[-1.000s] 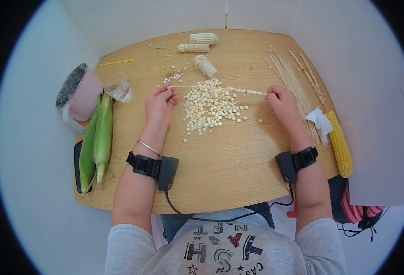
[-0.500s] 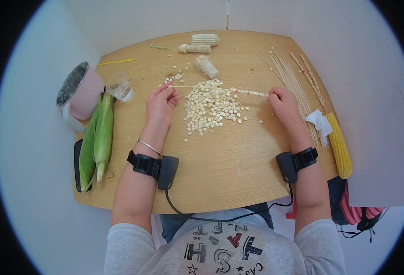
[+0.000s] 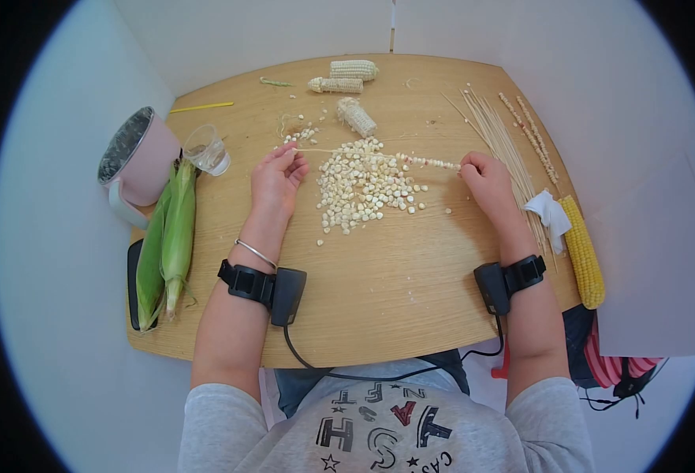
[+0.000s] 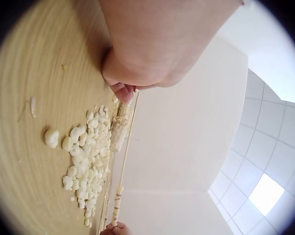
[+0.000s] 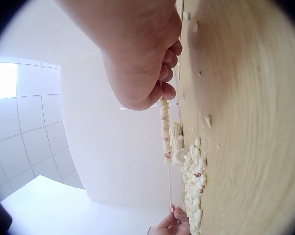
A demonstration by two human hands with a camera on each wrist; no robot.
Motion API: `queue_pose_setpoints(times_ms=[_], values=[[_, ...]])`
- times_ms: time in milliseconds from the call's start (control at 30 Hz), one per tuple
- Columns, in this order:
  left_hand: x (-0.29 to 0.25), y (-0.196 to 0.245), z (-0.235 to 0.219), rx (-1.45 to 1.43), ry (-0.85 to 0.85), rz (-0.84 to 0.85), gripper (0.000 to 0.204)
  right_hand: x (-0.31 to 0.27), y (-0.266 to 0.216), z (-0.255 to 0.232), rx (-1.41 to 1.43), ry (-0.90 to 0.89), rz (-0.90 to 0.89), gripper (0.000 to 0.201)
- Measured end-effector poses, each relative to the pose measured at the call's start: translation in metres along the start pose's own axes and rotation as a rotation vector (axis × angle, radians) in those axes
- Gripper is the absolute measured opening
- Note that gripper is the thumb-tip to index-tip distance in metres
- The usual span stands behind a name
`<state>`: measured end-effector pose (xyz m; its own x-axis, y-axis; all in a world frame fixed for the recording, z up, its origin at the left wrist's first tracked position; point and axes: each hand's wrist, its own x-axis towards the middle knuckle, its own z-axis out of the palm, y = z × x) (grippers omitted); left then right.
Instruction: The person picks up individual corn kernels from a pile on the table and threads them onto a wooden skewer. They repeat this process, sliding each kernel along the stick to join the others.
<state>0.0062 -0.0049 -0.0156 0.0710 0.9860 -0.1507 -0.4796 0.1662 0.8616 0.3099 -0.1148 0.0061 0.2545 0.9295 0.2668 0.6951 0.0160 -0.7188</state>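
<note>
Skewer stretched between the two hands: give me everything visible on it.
The skewer is thin, nearly straight and pale tan, and looks like wood or bamboo. A tight row of cream kernels, some with reddish marks, is threaded on its right-hand part; the stretch toward the left is bare. It is held crosswise, raised off the table, passing over the loose kernel pile. The left hand pinches the bare end, the right hand grips the kernel end.

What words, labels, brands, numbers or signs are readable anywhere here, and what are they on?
"CAS": grey shirt, near the picture's bottom edge, possibly cut off.
"A" and "T": same shirt, larger print; its other letters are too unclear to read.
No other readable text.
</note>
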Motion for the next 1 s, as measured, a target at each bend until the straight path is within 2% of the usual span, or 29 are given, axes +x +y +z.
queue_pose_setpoints(times_ms=[1000], values=[[-0.0008,0.0000,-0.0001,-0.019,0.017,0.013,0.022,0.0012,0.0043,0.0014,-0.019,0.017,0.012,0.020]])
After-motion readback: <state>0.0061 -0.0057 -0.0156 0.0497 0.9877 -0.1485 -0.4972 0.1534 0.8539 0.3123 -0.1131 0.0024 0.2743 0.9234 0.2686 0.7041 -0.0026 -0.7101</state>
